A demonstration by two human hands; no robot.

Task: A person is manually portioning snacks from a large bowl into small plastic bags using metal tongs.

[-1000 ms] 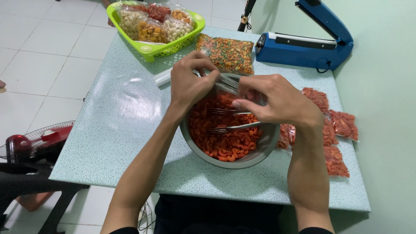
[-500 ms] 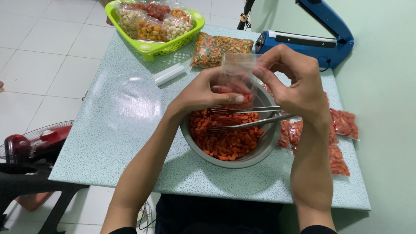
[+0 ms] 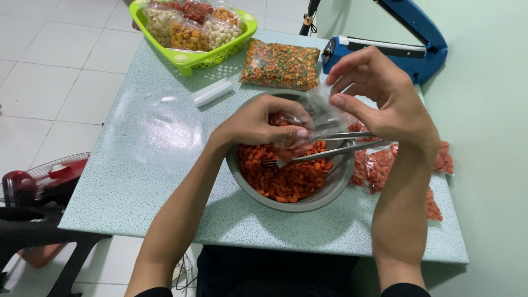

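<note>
White tiled floor (image 3: 49, 60); pale green wall (image 3: 489, 82); speckled green table (image 3: 148, 165); possibly fan (image 3: 38, 181) lower left.

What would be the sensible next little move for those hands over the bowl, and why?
Probably tilt the clear bag upright. The right hand pinches its mouth, the left hand cups the bottom, and it lies slanted above the metal bowl of orange snacks, holding only a few pieces.
</note>
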